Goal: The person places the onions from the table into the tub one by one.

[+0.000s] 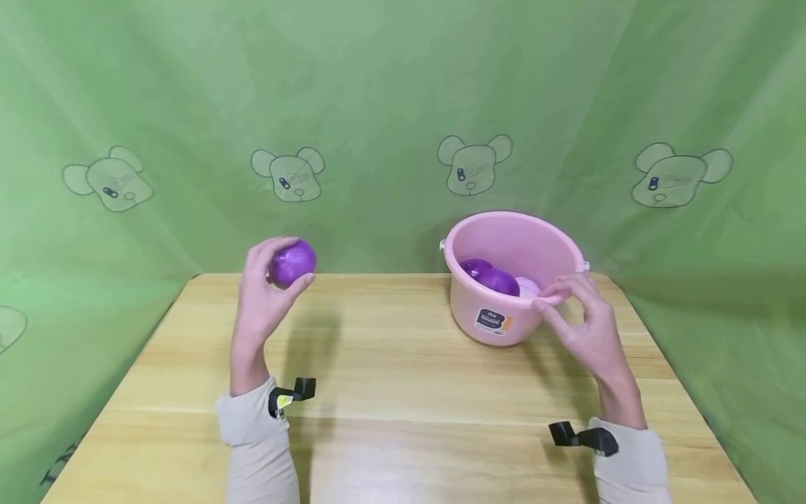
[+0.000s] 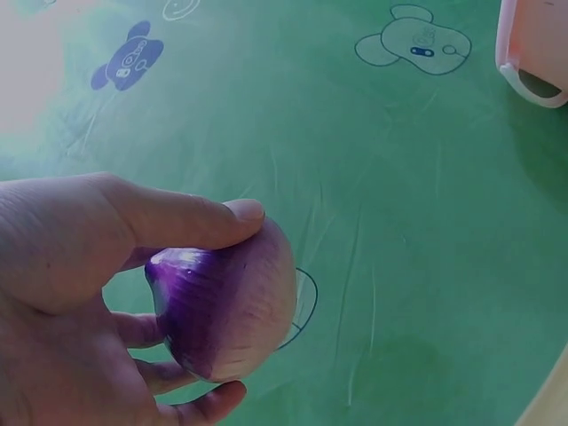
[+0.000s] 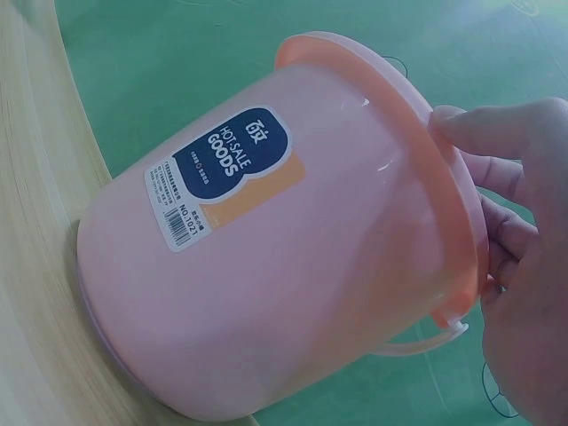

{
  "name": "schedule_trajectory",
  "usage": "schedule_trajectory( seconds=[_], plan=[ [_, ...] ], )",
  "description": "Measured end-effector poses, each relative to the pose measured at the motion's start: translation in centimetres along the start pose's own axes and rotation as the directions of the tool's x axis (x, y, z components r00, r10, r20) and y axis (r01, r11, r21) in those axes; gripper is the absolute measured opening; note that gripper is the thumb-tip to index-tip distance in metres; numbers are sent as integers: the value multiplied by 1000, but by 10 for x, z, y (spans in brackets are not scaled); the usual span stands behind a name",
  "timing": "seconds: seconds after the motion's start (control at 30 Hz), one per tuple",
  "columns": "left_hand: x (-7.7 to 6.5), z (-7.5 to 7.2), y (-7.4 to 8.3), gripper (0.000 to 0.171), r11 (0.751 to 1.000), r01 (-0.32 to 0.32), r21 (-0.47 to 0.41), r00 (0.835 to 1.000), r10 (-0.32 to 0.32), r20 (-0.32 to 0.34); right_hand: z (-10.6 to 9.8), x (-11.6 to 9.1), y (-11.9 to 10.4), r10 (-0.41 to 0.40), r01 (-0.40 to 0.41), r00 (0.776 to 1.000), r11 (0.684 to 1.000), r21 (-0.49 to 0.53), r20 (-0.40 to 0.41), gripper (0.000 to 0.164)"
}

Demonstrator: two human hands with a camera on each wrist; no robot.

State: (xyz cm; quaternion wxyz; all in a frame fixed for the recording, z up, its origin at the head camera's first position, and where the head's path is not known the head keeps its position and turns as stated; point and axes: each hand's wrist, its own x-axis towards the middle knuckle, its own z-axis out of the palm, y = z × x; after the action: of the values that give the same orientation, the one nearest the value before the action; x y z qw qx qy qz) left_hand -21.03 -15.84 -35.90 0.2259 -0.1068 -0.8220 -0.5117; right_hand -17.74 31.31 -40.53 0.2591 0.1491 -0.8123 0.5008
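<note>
My left hand (image 1: 259, 304) holds a purple onion (image 1: 293, 264) above the far left part of the table, thumb on one side and fingers on the other. Up close in the left wrist view, the onion (image 2: 226, 297) shows a streaked skin, darker toward its pointed end. At the right, my right hand (image 1: 595, 336) pinches the rim of a pink bucket (image 1: 462, 304), thumb outside and fingers over the inner side. Inside the bucket lie two purple round things (image 1: 499, 281) and a pale pink one (image 1: 527, 287), partly hidden by the near rim.
The wooden table (image 1: 390, 392) ends at a green cloth backdrop (image 1: 378, 140) printed with bear heads. A label (image 3: 226, 173) is stuck on the bucket's near side, and its handle (image 3: 422, 344) hangs down. Black camera mounts (image 1: 582, 439) sit on both sleeves.
</note>
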Motion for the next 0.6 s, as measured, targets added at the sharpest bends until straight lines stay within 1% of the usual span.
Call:
schedule_trajectory(
  seconds=[0.17, 0.33, 0.43, 0.6],
  plan=[
    [2, 5, 3, 61, 1000, -15, -24, 1000, 15, 10, -2, 1, -1, -1, 1, 1000, 1000, 8, -2, 23],
    [2, 11, 9, 62, 996, -3, -86, 999, 7, 53, -1, 2, 1, -7, 7, 1000, 1000, 10, -1, 23],
    [2, 15, 13, 62, 994, 0, -108, 997, 9, 79, -1, 2, 2, -5, 5, 1000, 1000, 12, 0, 23],
    [3, 21, 16, 61, 991, -4, -135, 995, 17, 93, -1, 2, 1, 10, -10, 1000, 1000, 11, 2, 25]
  ],
)
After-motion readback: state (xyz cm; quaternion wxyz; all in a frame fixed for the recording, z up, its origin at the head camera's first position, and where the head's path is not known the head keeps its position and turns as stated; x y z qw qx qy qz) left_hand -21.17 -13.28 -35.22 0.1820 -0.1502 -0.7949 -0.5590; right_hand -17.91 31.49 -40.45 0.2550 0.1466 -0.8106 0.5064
